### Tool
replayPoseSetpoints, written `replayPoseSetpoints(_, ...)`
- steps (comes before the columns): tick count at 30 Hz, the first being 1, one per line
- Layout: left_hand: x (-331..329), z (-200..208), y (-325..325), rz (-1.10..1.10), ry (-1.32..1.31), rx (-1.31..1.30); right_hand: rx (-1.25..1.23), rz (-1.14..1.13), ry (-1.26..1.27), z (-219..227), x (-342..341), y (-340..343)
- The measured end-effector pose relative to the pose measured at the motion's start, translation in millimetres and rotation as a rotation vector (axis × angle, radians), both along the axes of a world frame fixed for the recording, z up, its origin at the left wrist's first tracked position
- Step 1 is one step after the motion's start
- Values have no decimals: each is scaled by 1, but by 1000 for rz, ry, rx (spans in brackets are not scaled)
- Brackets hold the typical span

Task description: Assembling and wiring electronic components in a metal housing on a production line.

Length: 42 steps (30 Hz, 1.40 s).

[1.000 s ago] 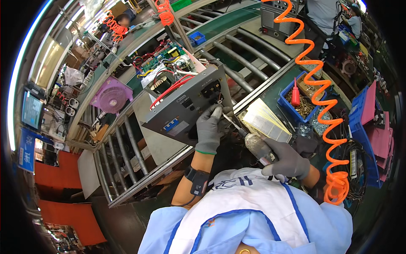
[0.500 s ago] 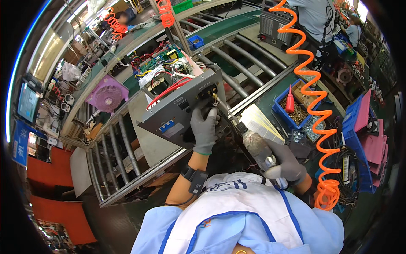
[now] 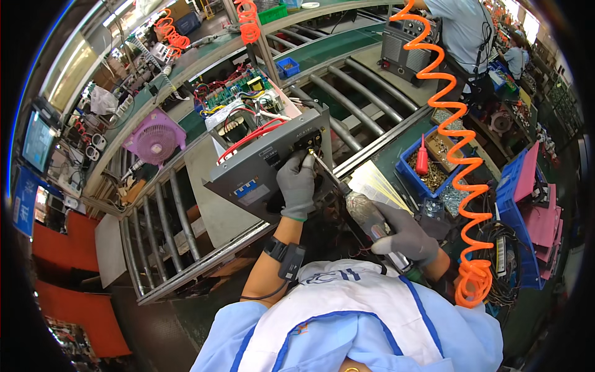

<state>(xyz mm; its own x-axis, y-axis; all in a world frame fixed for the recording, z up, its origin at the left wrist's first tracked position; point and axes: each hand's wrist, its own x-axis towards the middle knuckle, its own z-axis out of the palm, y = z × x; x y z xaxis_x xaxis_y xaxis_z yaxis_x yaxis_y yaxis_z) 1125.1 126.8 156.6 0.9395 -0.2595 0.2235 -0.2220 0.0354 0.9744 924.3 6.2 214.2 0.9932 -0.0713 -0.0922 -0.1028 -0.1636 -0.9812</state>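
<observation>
Grey machine (image 3: 263, 173) is on the roller conveyor (image 3: 185, 214), over a flat grey board (image 3: 222, 211). Panel faces the wearer, tilted; top open, circuit board (image 3: 232, 95) and red wires (image 3: 251, 142) exposed.

Left hand (image 3: 296, 186), gloved: against the panel, fingers bent and bunched at the brass terminal (image 3: 312, 151). Can't tell if they're pinching anything; fingertips too small to read.

Right hand (image 3: 403, 234), gloved: wrapped around the body of a power tool (image 3: 365, 214). Its thin shaft points up-left, tip right by the left fingertips. Can't confirm tip contact.

Right of the conveyor, green surface (image 3: 387, 155): yellowish papers (image 3: 375, 183) near the tool, then a blue bin (image 3: 411, 181) of small metal parts with a red bottle (image 3: 422, 161) standing in it. Orange coiled hose (image 3: 462, 167) hangs in front. Far right: blue crate (image 3: 515, 232), pink plates (image 3: 540, 223). Purple fan (image 3: 154, 141) left of the machine.
</observation>
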Motion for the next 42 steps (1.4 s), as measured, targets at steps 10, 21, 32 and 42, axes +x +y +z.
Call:
replayPoseSetpoints(10, -2, 0, -3, 20, 100, -80, 2, -13, -8, 5, 24, 9)
replayPoseSetpoints(21, -7, -8, -8, 39, 433, -259, 78, -106, -2, 2, 23, 24)
replayPoseSetpoints(32, 9, -18, -4, 94, 530, -195, 452, -165, 80, -21, -15, 24)
replayPoseSetpoints(42, 7, -14, -1, 113, 410, -124, -129, -1378, 211, -159, -142, -100)
